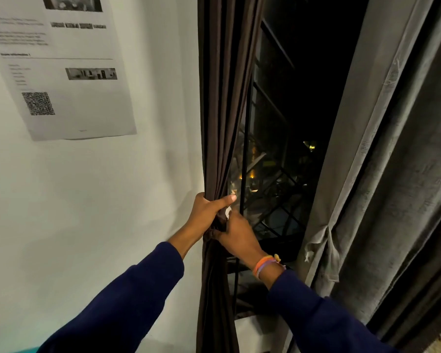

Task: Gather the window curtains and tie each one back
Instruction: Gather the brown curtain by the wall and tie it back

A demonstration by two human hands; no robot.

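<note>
A dark brown curtain (222,98) hangs bunched into a narrow column at the window's left edge. My left hand (209,212) grips the gathered folds at mid-height, thumb across the front. Just below and to the right, my right hand (239,235) has its fingers curled into the same bundle, with a small white thing showing between the two hands. A grey curtain (382,174) hangs on the right side of the window, pulled aside, with a grey fabric tie (323,240) dangling on its inner edge.
Between the curtains the window (295,123) is dark, with a black metal grille (278,205) across its lower part. A printed sheet with a QR code (61,72) is stuck on the white wall at the left. A white sill (260,329) lies below.
</note>
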